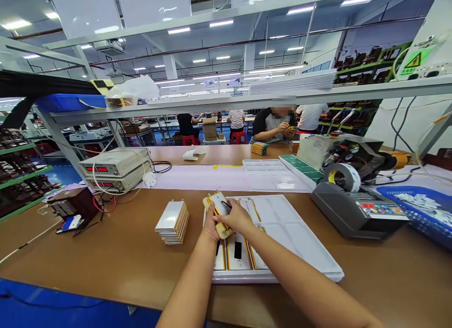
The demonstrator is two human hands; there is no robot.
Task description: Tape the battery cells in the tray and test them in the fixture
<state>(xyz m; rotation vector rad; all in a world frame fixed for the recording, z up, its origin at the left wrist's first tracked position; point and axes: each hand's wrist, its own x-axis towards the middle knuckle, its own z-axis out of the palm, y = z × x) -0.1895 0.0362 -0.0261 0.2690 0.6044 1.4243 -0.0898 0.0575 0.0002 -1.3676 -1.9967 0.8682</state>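
Above the white tray, my left hand is closed around the side of a flat battery cell with a yellowish block at its end. My right hand reaches over the same cell, fingers bent against it. A small black piece shows at those fingertips; whether it is tape or a tool is unclear. Under my hands, several pouch cells with yellow edges lie in the tray, one cell bearing a black patch. Left of the tray stands a stack of silvery pouch cells.
A grey tape dispenser and a blue basket are at right. Two stacked meters and a dark box with cables stand at left. Across the bench a person handles a small item. A shelf beam crosses overhead.
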